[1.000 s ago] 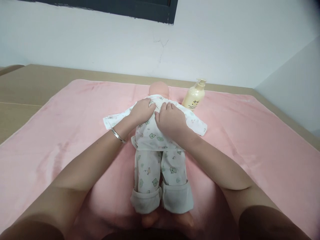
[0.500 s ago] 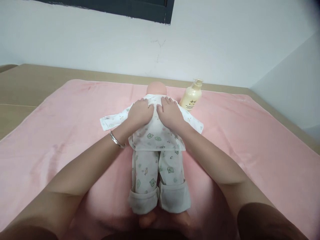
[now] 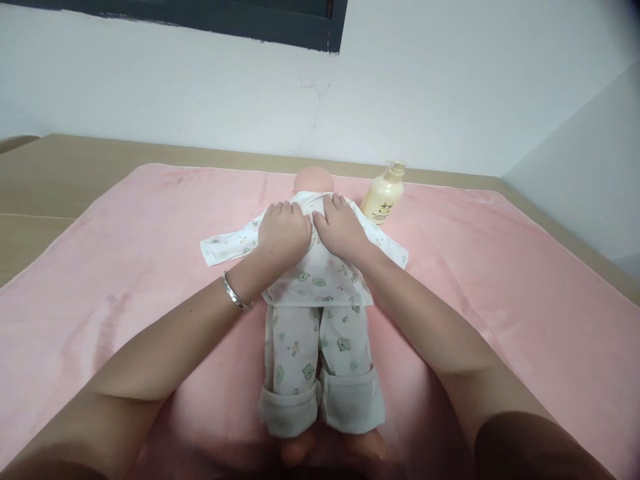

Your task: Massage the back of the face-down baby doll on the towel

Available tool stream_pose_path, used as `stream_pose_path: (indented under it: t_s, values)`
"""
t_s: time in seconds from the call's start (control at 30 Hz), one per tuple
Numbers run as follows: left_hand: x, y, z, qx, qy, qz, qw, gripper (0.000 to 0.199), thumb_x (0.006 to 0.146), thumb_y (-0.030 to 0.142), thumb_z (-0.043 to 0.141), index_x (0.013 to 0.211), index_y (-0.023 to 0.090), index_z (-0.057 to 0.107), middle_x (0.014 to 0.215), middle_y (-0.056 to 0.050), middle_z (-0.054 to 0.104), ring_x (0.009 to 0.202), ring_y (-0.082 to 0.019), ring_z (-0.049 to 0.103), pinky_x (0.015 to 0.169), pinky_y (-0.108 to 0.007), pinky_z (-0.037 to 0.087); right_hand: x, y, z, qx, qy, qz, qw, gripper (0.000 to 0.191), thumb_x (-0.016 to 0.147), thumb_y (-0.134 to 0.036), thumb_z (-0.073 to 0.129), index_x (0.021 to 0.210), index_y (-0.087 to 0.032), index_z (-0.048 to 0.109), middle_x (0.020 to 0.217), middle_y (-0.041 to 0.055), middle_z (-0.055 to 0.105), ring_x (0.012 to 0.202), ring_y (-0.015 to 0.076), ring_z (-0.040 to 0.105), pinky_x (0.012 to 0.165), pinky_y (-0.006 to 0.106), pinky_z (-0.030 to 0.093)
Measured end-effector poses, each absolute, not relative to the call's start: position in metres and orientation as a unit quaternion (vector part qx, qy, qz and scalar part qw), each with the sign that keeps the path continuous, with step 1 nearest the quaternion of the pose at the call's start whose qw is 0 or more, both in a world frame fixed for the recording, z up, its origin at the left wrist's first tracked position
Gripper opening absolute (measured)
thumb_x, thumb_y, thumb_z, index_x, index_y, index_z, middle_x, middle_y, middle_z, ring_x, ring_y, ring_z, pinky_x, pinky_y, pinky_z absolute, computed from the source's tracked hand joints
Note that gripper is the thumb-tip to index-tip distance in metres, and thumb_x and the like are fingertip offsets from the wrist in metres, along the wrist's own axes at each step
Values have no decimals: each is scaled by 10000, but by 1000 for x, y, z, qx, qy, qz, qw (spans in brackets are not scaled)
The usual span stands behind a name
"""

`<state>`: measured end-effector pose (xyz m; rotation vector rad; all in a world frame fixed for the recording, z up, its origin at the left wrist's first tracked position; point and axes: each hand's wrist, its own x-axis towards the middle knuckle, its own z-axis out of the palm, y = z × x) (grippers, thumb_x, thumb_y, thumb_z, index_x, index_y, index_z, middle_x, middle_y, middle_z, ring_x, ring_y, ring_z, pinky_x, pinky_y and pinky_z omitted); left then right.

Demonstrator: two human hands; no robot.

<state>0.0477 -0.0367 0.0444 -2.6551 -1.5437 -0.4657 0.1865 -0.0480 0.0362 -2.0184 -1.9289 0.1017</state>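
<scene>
A baby doll (image 3: pixel 320 283) in a white printed top and trousers lies stretched out, its smooth head (image 3: pixel 314 180) pointing away from me and no face showing. My left hand (image 3: pixel 285 230) rests palm down on the left side of its upper body, with its knuckles raised a little. On the right side, my right hand (image 3: pixel 343 227) lies with fingers extended over the cloth near the shoulder. Neither hand grips anything. Between the two thumbs the fabric is slightly wrinkled. Both sleeves spread outward, and the trouser cuffs (image 3: pixel 353 400) are rolled up above the feet.
A pale yellow pump bottle (image 3: pixel 384 195) stands beyond the doll's right shoulder. Under everything is a pink mat (image 3: pixel 165 213) on a wooden table (image 3: pixel 75 163). A white wall (image 3: pixel 425 87) with a dark frame (image 3: pixel 280 23) rises behind the table.
My left hand has shifted slightly to the right, its thumb drawn in and its fingers bent more. The right hand stays almost in place. The whole view has moved down a little.
</scene>
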Motion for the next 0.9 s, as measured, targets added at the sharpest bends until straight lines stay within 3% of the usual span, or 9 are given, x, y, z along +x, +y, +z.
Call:
stream_pose_path:
  t_s: [0.17,0.37,0.5,0.7,0.9]
  values:
    - [46,-22,39,-853,-481,-191,-70,412,991,238,332,1193,41,632,1286,-241,655,1246,-329,593,1100,-453,447,172,-66,42,-708,-693,-19,135,617,1055,-300,234,1512,76,409,1521,302,483,1468,391,431,1226,517,333]
    - [36,3,33,-805,-479,-275,-218,385,981,336,346,1025,176,694,1134,-101,753,1019,-252,674,947,-380,518,152,-92,53,-692,-718,-45,52,613,1036,-251,296,1565,56,337,1600,329,349,1513,442,348,1214,586,336]
    - [37,2,26,-792,-492,-293,-211,403,973,353,354,1001,168,711,1101,-108,763,1007,-246,679,952,-374,523,164,-79,48,-673,-731,1,112,606,1041,-274,251,1551,28,379,1610,284,370,1541,385,324,1240,553,322]
    - [39,1,16,-764,-505,-337,-218,496,965,348,393,1318,126,662,1446,-126,635,1358,-256,570,1187,-385,405,179,-54,33,-688,-695,39,206,636,1014,-369,313,1559,-49,391,1655,202,337,1571,343,266,1290,561,210]
    - [38,2,14,-762,-506,-341,-216,480,969,349,396,1303,150,677,1411,-98,665,1310,-244,606,1149,-379,446,177,-69,54,-690,-676,45,255,691,969,-318,380,1628,-155,252,1728,142,138,1605,360,138,1257,622,247]
